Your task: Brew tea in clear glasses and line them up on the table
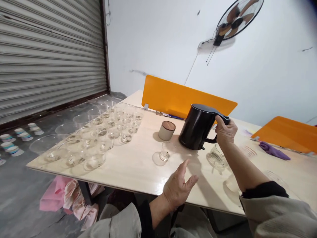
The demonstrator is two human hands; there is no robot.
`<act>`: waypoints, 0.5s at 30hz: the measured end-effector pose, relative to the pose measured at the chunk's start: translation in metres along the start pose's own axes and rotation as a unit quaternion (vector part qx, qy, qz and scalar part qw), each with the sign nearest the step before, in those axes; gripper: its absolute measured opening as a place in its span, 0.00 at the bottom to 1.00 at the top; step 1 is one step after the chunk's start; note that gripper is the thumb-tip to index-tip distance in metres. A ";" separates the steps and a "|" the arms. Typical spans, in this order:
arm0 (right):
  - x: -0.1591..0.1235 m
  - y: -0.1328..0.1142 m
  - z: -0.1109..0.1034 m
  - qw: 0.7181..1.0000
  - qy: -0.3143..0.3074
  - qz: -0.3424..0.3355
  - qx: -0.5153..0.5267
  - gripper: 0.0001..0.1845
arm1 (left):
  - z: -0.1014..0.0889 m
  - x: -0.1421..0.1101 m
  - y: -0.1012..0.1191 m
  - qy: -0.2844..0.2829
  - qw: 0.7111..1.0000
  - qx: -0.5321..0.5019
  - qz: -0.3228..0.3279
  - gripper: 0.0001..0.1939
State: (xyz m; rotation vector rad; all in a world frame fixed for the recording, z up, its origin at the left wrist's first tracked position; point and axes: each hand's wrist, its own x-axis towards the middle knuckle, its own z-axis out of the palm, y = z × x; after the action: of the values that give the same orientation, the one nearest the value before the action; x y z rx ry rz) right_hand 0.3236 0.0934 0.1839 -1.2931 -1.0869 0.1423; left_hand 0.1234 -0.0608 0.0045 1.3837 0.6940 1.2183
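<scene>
My right hand (226, 129) is wrapped round the handle of a black electric kettle (195, 127), which leans slightly to one side; whether its base touches the table I cannot tell. Near the table's front edge my left hand (178, 185) is open, thumb and fingers apart, holding nothing. Just beyond it stands a small clear cup (165, 153). Behind that cup sits a pale round canister (166, 131) with a wooden lid. A ribbed clear glass (218, 158) stands below the kettle's handle, partly behind my right forearm.
Many clear cups (95, 160) crowd the left side of the table (128, 175). Orange divider panels (170, 96) stand along the back, with a purple cloth (273, 150) at the right. Pink fabric (55, 195) and stacked paper cups (12, 148) are on the floor.
</scene>
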 end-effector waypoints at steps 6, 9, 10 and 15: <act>0.018 0.022 0.006 1.000 -0.005 -0.022 0.015 0.18 | -0.001 -0.003 0.002 -0.008 1.000 -0.006 -0.013 0.38; 0.027 0.022 0.000 0.999 -0.040 0.008 0.005 0.14 | -0.001 -0.005 0.005 -0.013 1.000 -0.003 -0.017 0.37; 0.030 0.021 -0.004 0.998 -0.058 0.021 -0.003 0.13 | -0.002 -0.006 0.006 -0.015 1.000 0.000 -0.020 0.37; 0.052 0.017 -0.026 0.986 -0.117 0.111 -0.050 0.10 | -0.005 -0.008 0.011 -0.036 0.998 0.025 -0.032 0.34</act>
State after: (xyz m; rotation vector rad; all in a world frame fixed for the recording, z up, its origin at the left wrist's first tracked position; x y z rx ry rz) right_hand 0.3767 0.1139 0.2023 -1.5153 -1.1574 0.4204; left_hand 0.1138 -0.0688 0.0118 1.4300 0.7174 1.1008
